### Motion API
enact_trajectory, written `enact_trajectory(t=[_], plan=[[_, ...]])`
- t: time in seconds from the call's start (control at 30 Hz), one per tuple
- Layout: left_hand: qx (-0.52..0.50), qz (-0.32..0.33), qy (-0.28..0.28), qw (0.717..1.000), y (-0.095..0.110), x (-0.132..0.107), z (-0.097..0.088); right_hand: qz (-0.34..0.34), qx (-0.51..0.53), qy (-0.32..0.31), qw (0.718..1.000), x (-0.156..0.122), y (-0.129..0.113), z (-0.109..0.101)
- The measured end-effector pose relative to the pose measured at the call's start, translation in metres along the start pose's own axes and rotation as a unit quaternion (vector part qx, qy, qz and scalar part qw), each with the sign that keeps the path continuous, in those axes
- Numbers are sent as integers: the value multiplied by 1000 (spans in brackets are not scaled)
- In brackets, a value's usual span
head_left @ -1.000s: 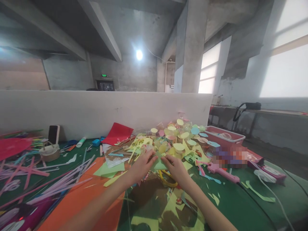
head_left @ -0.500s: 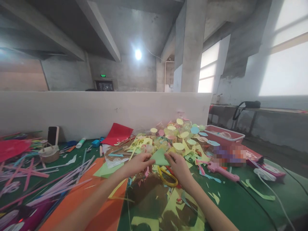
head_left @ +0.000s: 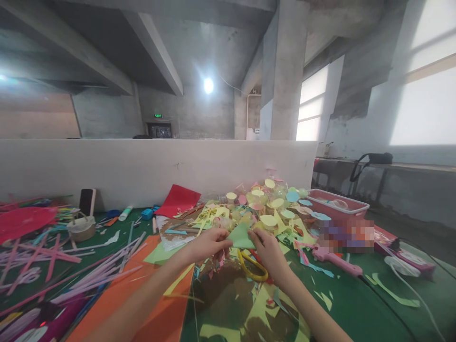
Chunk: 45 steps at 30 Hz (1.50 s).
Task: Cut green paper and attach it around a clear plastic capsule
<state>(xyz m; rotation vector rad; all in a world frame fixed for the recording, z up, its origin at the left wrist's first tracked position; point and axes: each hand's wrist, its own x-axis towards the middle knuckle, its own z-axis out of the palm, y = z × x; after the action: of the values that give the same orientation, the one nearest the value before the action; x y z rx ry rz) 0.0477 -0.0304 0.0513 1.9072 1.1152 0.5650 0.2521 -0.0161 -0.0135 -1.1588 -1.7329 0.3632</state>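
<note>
Between my two hands is a small green piece of paper, folded or cut to a roughly triangular shape. My left hand pinches its left edge, and my right hand pinches its right edge. Just below the right hand, yellow-handled scissors lie on the scraps; their blades are hidden. Behind the paper rises a heap of clear plastic pieces and round paper discs in yellow, pink and blue. A sheet of orange paper lies under my left forearm.
Yellow paper scraps litter the table's front. At right are a pink glue gun with its cord and a pink basket. Pink and purple strips, a small bucket and a phone are at left. A white partition stands behind.
The whole view has shifted slightly, so things appear a little further right and lower. Both hands keep their hold on the green paper, with barely any movement.
</note>
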Motion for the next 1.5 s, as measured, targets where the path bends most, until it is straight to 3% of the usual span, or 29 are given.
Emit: enact_trajectory(t=[0.23,1.5], plan=[[-21,5,-6,1000,-9,4,-1,-11,0,-5,1000,0,1,1],[13,15,-2,1000,-6,0,-3,12,37,-7,999,0,-2,-1]])
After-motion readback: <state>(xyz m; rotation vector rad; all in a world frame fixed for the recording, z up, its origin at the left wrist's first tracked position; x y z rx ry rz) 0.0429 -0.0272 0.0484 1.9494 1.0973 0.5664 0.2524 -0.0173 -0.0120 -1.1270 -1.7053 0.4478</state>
